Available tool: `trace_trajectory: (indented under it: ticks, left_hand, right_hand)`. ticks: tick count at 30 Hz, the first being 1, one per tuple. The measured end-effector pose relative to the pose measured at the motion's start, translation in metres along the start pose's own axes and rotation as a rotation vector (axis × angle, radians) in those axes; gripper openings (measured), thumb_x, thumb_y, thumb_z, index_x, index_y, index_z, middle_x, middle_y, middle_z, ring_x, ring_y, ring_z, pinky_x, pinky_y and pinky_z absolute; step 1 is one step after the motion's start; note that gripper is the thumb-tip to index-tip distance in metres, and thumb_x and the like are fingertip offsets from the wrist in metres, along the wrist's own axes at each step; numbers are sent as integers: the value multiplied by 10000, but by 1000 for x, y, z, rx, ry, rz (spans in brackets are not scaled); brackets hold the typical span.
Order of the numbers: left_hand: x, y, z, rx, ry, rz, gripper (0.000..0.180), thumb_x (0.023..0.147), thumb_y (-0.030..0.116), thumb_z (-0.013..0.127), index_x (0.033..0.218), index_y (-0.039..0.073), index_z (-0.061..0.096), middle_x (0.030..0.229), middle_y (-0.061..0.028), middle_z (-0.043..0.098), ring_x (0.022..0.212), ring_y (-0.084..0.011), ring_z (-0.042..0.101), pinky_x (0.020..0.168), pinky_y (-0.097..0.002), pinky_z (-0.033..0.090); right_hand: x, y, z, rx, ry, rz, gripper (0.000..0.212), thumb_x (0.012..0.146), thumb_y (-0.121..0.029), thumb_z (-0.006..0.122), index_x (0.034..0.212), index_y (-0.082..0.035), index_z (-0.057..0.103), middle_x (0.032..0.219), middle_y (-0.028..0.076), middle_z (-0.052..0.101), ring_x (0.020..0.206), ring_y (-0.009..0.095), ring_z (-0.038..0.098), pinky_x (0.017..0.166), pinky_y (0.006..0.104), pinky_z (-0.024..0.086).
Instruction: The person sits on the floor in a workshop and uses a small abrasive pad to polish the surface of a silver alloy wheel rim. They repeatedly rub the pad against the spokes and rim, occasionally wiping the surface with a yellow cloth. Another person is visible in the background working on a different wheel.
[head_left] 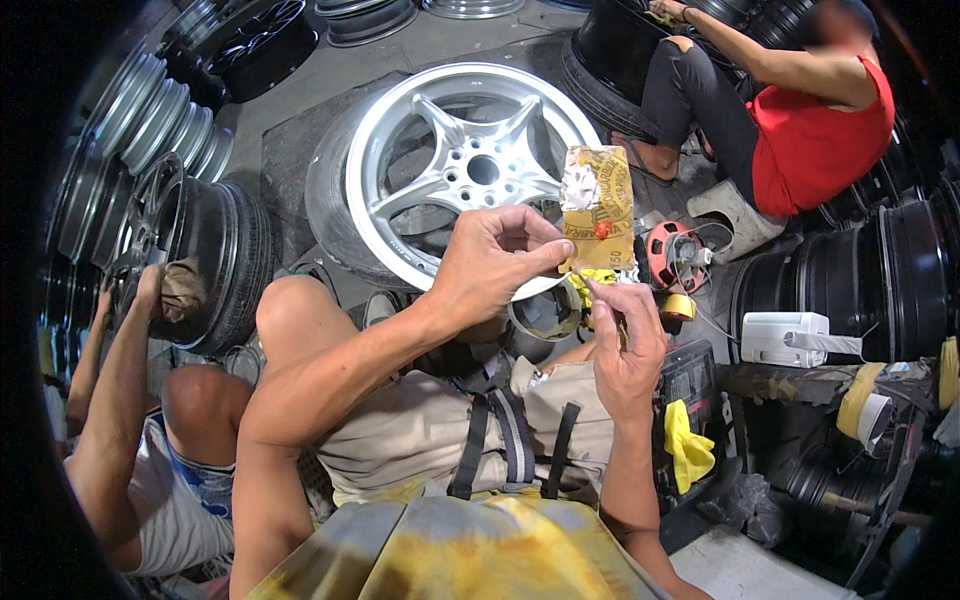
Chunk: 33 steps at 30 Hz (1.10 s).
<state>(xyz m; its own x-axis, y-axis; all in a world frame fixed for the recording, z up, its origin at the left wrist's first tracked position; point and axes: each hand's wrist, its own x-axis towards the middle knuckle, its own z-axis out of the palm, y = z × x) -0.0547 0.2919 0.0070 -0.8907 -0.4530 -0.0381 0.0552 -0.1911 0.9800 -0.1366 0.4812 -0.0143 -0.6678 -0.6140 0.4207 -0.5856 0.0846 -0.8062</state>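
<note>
"Sandpaper (612, 248) up there, the brown printed piece: where is it exactly?"

"Raised in front of the silver wheel (462, 158), over its lower right edge as seen from above. The left hand (487, 262) has it pinched by the lower left edge, thumb against forefinger."

"And the right hand (633, 345)?"

"Just below it, fingers curled, thumb and forefinger tips close together. I can't tell whether they touch the sandpaper."

"Are the hands together?"

"Near each other, but apart."

"Any marks on the sandpaper?"

"A silvery patch toward the upper left and a red blot around the middle."

"What's under the wheel?"

"It lies flat on a tyre (328, 198). A yellow cloth (687, 447) is beside the right forearm."
</note>
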Motion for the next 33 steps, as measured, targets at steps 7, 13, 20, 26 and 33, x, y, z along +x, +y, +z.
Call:
trace_trajectory:
  ticks: [7, 13, 20, 26, 33]
  left_hand:
    - [3, 1, -1, -161, 28, -171, 165, 911, 102, 760, 974, -38, 700, 926, -117, 719, 840, -159, 716, 786, -287, 627]
    - [5, -2, -2, -305, 54, -315, 169, 905, 108, 766, 976, -31, 700, 939, -116, 717, 840, -164, 718, 790, -285, 633]
    - [4, 0, 0, -128, 31, -107, 162, 912, 111, 763, 975, -28, 709, 909, -101, 719, 823, -150, 708, 779, -290, 620]
    - [1, -1, 1, -65, 31, -28, 152, 916, 100, 757, 971, -32, 708, 894, -97, 719, 808, -140, 702, 781, -293, 617]
    - [2, -1, 0, -31, 28, -12, 143, 915, 91, 756, 960, -34, 705, 887, -99, 721, 814, -133, 700, 773, -286, 608]
  right_hand:
    - [2, 4, 0, -108, 111, -105, 249, 866, 10, 715, 1114, -15, 714, 994, 127, 639, 888, 252, 650, 768, 340, 536]
    - [-1, 8, 3, -215, 92, -173, 296, 828, -13, 764, 1119, -31, 713, 996, 130, 626, 884, 283, 643, 744, 378, 526]
    - [-2, 7, -6, -232, 97, -174, 277, 828, 0, 747, 1103, -28, 725, 968, 123, 632, 872, 271, 642, 738, 375, 519]
    - [-1, -1, 0, -161, 64, -96, 248, 853, -2, 722, 1100, -20, 732, 969, 129, 645, 873, 272, 653, 754, 368, 521]
    - [3, -1, -1, -151, 62, -94, 246, 861, 7, 711, 1104, -27, 733, 965, 128, 645, 870, 268, 656, 755, 366, 524]
